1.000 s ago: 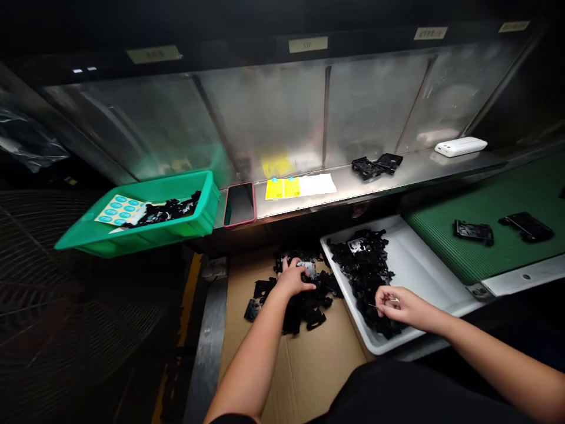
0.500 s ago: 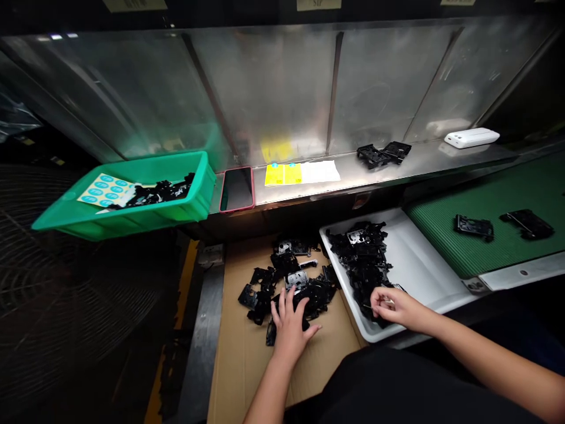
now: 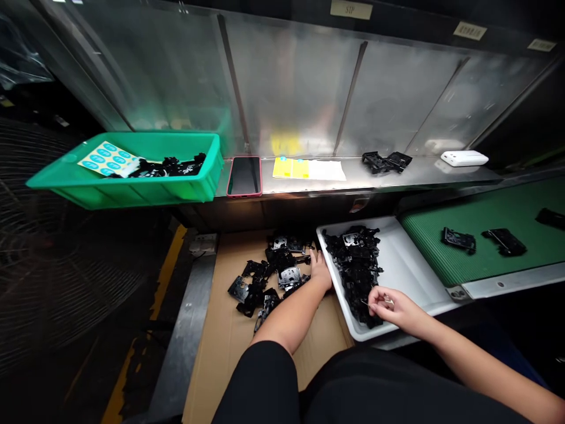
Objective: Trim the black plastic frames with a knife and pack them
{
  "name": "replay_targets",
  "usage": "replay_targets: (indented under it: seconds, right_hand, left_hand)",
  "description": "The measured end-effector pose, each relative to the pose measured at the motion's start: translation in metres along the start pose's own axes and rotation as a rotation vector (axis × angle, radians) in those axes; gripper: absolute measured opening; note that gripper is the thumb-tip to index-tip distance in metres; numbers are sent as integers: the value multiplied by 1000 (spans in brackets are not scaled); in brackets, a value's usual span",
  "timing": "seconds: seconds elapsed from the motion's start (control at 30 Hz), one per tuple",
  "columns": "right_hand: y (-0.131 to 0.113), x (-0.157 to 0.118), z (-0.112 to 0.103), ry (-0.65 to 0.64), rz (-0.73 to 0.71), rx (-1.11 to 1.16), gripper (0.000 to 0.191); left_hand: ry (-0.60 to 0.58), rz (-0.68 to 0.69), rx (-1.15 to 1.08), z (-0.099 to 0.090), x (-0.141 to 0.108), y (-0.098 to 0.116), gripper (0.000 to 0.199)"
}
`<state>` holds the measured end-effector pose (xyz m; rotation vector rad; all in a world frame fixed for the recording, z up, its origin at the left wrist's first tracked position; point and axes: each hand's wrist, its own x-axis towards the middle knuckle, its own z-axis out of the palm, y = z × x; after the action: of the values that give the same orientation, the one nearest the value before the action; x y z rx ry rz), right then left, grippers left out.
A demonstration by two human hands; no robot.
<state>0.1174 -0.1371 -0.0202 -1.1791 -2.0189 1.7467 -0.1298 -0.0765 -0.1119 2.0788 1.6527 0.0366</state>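
Note:
My left hand (image 3: 321, 271) reaches to the right side of a loose pile of black plastic parts (image 3: 253, 274), close against the wall of the white tray (image 3: 412, 259). Its fingers look parted, and their tips touch or lie just beside a black part there. My right hand (image 3: 391, 307) is closed in a pinch over the front of the tray. From its fingers sticks out a thin, pointed tool, mostly hidden by the hand. Below the tip lie black parts (image 3: 353, 271), heaped along the tray's left side. The loose pile rests on a brown cardboard sheet (image 3: 212, 353).
A green bin (image 3: 176, 191) holding sticker sheets and black parts, a phone (image 3: 244, 176), yellow labels (image 3: 291, 168), two black parts (image 3: 386, 162) and a white device (image 3: 464, 158) sit on the metal ledge. Black parts (image 3: 504, 242) lie on the green conveyor belt (image 3: 419, 235) at right.
My left hand has moved from over the middle of the pile to its far right, beside the tray. My right hand stays pinched over the tray. Another black part shows on the belt.

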Motion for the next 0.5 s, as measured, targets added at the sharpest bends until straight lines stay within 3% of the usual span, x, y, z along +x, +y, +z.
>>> replay_targets:
  seconds: [0.13,0.27,0.5]
  right_hand:
    - [7,-1,-1,16,13,14,28]
    - [8,2,-1,17,33,35,27]
    - [9,11,-1,7,64,56,26]
  left_hand:
    - [-8,30,45,7,-8,-1,58]
    - [-83,91,88,5,-13,-16,60]
    - [-260,183,127,-2,-47,-42,93]
